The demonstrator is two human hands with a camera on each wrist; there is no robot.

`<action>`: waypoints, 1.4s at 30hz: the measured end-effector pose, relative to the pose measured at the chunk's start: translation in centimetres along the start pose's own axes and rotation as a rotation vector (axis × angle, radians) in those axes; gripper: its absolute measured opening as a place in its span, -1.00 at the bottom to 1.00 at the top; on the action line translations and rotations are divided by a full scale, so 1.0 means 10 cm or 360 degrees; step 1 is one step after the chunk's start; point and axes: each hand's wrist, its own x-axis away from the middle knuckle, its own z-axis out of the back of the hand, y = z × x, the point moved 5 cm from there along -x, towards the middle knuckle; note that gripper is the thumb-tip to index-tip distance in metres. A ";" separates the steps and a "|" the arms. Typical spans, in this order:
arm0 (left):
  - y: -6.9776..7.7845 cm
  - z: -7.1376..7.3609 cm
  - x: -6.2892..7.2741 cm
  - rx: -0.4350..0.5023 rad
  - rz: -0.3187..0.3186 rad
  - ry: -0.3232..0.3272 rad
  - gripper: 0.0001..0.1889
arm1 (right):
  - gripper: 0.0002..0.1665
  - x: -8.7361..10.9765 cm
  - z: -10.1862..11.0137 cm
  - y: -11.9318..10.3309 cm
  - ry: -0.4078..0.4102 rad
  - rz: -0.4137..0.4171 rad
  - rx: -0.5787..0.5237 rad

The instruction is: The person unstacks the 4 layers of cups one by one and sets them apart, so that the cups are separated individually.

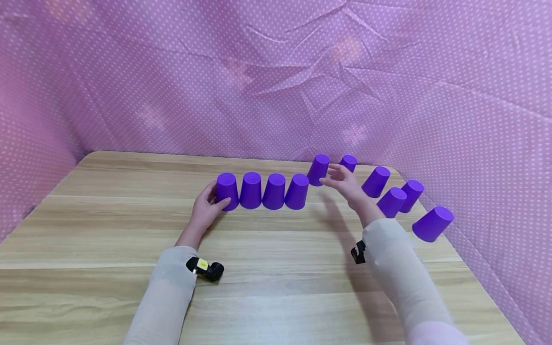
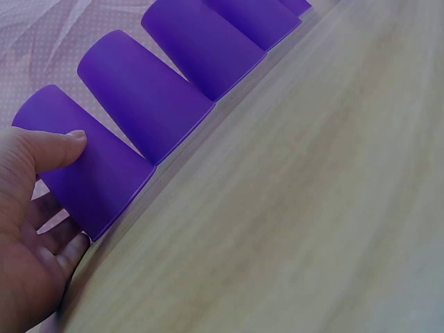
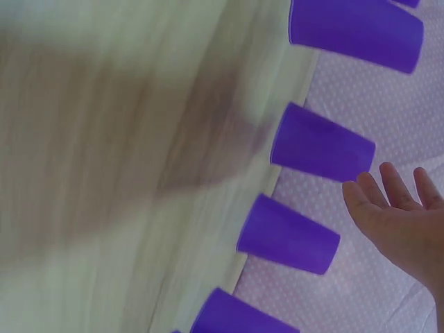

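The left hand [image 1: 203, 209] grips the leftmost purple cup [image 1: 226, 190] between thumb and fingers; 3 matching cups [image 1: 273, 191] line up towards 3 o'clock. The right hand [image 1: 346, 186], fingers loosely spread, is just beside another cup [image 1: 317, 171] at 10 o'clock, with 5 further cups [image 1: 376, 182] from its 12 to 4 o'clock.

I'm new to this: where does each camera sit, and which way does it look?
Head: on the person's head, looking forward and down at the table, purple cups and pink cloth; the left hand, right hand and sleeves show.
Left wrist: on that wrist, looking along the row of cups; the left hand shows, gripping the end cup.
Right wrist: on that wrist, looking at several cups, table and cloth; the right hand shows.
Shared: head and left wrist views both show the end cup.
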 end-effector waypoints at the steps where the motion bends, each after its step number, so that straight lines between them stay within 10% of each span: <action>1: 0.00 0.00 0.00 0.0003 0.0000 0.0002 -0.33 | -0.24 -0.01 -0.04 0.01 -0.0014 0.0008 0.0013; 22: -0.05 0.01 -0.03 -0.0047 -0.0012 0.0000 -0.34 | -0.32 -0.10 -0.58 0.08 -0.0063 0.0005 0.0048; 42: -0.04 0.01 -0.02 -0.0032 -0.0006 -0.0019 -0.33 | -0.42 0.02 -0.54 0.03 0.0044 0.0073 -0.0015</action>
